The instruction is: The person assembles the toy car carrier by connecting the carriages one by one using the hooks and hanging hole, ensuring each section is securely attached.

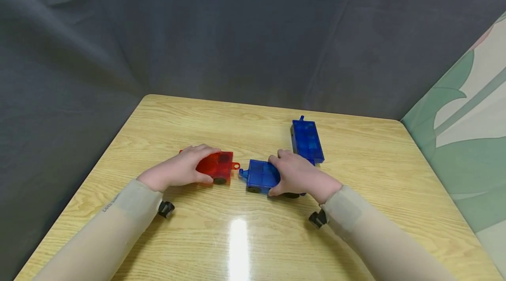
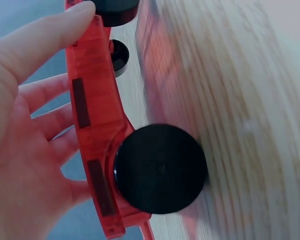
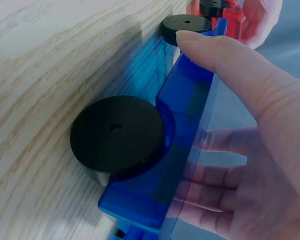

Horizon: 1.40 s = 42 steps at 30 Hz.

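Note:
In the head view, a translucent red toy car base (image 1: 216,167) with black wheels stands on the table. My left hand (image 1: 183,167) grips it from above and behind, its thumb along the near side. A translucent blue toy car base (image 1: 261,174) stands to its right, and my right hand (image 1: 298,174) holds it across its sides, thumb near a wheel (image 3: 187,25). The red base's ring (image 1: 236,166) and the blue base's hook (image 1: 243,173) face each other at close range. Whether they touch, I cannot tell. The left wrist view shows the red base's underside edge and wheel (image 2: 161,169).
Behind my right hand, a second blue toy car base (image 1: 307,139) stands with its small coupling (image 1: 302,118) pointing to the far edge. The wooden table (image 1: 229,123) ends at a dark curtain (image 1: 245,39). A leaf-patterned cloth (image 1: 470,140) hangs at the right.

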Motion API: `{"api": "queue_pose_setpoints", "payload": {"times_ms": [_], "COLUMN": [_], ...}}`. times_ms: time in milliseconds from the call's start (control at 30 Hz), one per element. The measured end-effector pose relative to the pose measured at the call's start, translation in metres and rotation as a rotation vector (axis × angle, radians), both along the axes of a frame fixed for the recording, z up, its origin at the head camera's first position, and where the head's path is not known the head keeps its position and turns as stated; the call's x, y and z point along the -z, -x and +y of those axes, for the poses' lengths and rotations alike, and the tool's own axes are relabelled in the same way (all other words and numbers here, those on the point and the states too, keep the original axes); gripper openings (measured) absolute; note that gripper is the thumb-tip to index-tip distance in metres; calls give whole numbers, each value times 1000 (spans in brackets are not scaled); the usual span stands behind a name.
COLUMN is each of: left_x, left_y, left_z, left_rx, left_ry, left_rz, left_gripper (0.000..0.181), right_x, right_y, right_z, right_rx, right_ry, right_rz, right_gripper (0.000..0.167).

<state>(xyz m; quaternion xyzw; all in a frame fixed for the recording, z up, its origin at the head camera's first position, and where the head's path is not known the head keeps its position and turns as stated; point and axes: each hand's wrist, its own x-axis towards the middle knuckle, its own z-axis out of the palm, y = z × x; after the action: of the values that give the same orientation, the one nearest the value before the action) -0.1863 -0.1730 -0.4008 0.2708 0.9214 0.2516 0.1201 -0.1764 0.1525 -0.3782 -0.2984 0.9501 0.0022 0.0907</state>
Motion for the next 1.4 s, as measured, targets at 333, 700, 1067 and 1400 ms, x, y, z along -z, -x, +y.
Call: {"api": "queue_pose_setpoints", "payload": {"times_ms": [333, 700, 1067, 1400], "left_x": [-2, -2, -3, -2], "left_y": [-3, -4, -4, -3], "left_z": [-3, -5, -2, 0], "left_rx": [20, 29, 55, 46], "left_ry": [-41, -23, 35, 52], "left_rz": [-14, -10, 14, 19], "left_gripper": [81, 80, 81, 80], "right_x": [1, 1, 3, 2], "right_y": [2, 4, 3, 0], "right_z": [-6, -13, -14, -11], "right_rx": [-11, -1, -13, 6], "right_ry": [-9, -9, 14, 16], "right_rz": [15, -4, 12, 3], "right_gripper": [89, 89, 88, 93]}}
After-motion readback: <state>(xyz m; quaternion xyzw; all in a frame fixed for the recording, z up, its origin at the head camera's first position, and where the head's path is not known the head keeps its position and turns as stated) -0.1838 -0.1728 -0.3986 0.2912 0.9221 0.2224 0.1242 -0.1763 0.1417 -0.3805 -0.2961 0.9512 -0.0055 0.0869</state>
